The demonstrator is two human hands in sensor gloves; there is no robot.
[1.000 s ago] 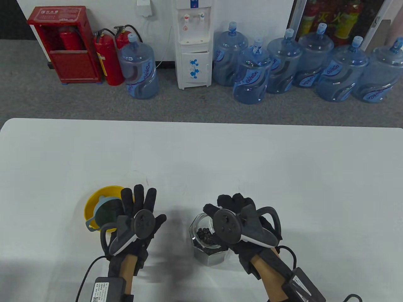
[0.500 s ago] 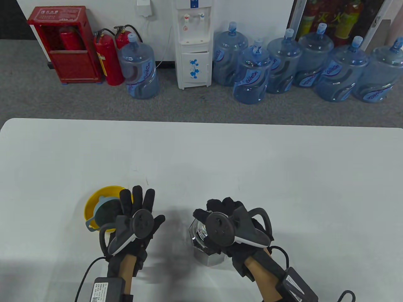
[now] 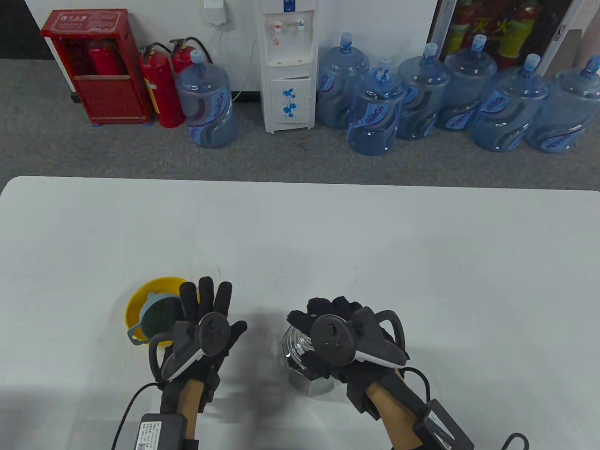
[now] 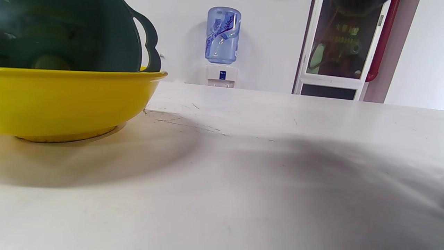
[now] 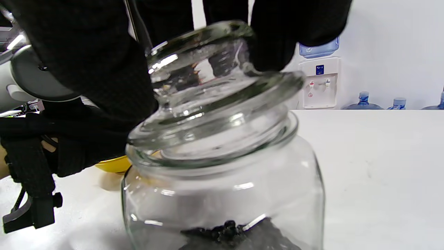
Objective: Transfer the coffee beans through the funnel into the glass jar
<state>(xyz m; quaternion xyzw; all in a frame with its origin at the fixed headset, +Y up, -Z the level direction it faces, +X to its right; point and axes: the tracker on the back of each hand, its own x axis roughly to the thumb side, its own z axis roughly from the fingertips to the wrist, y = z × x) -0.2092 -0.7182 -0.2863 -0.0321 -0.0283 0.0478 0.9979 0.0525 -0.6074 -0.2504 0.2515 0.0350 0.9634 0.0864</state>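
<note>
A glass jar (image 3: pixel 313 385) with coffee beans (image 5: pixel 232 232) at its bottom stands at the front middle of the table. My right hand (image 3: pixel 323 315) is over it and grips the glass lid (image 5: pixel 215 90), which sits tilted on the jar's mouth. The gloved fingers (image 5: pixel 86 66) wrap the lid's knob from both sides. A grey-blue funnel (image 3: pixel 157 319) lies in a yellow bowl (image 3: pixel 140 296) to the left. My left hand (image 3: pixel 207 307) rests flat and open, holding nothing, just right of the bowl. The left wrist view shows the bowl (image 4: pixel 69 100) and funnel (image 4: pixel 69 34), with no fingers in view.
The white table (image 3: pixel 375 243) stretches wide behind and to the right of the jar. Beyond its far edge stand water bottles (image 3: pixel 375 117), a dispenser (image 3: pixel 287 70) and fire extinguishers (image 3: pixel 161 89) on the floor.
My right hand has moved left over the jar and brought the glass lid onto its mouth, covering the beans from above. My left hand has stayed in place.
</note>
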